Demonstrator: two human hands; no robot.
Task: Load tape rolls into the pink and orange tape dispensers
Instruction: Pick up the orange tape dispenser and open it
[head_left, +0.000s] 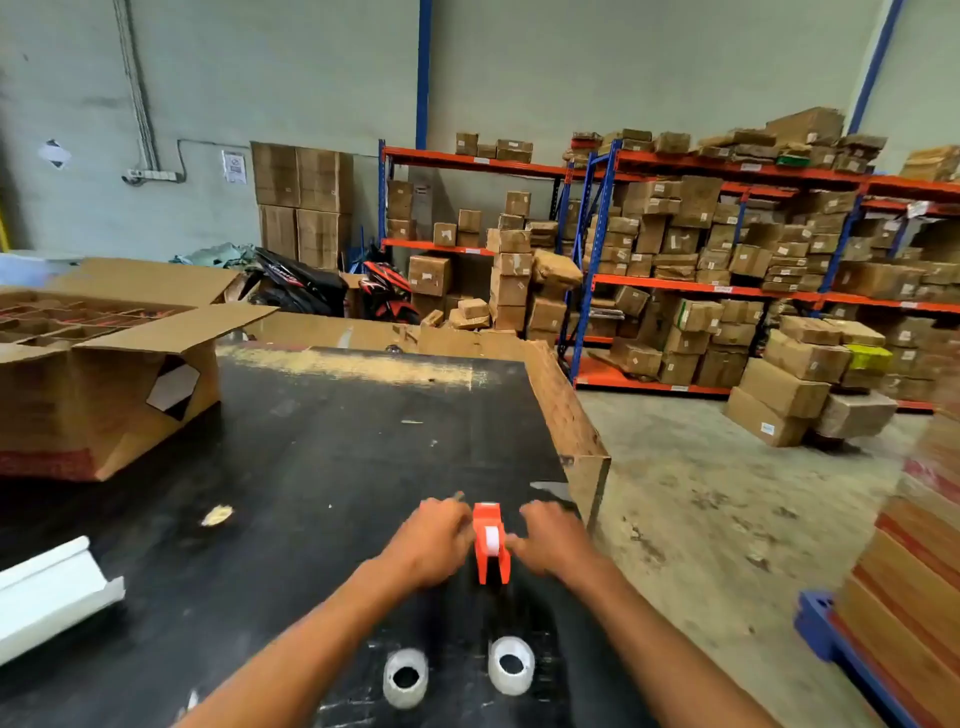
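An orange tape dispenser (490, 543) stands on the black table (322, 467), with a white tape roll showing in its middle. My left hand (431, 540) presses against its left side and my right hand (553, 538) against its right side, fingers curled onto it. Two loose clear tape rolls lie near the front edge between my forearms, one on the left (405, 677) and one on the right (511, 665). No pink dispenser is in view.
An open cardboard box (104, 374) sits at the table's left. A white channel piece (52, 592) lies at the near left. The table's right edge (571, 431) drops to a concrete floor. Shelves of boxes (727, 260) stand behind, stacked cartons (914, 597) at right.
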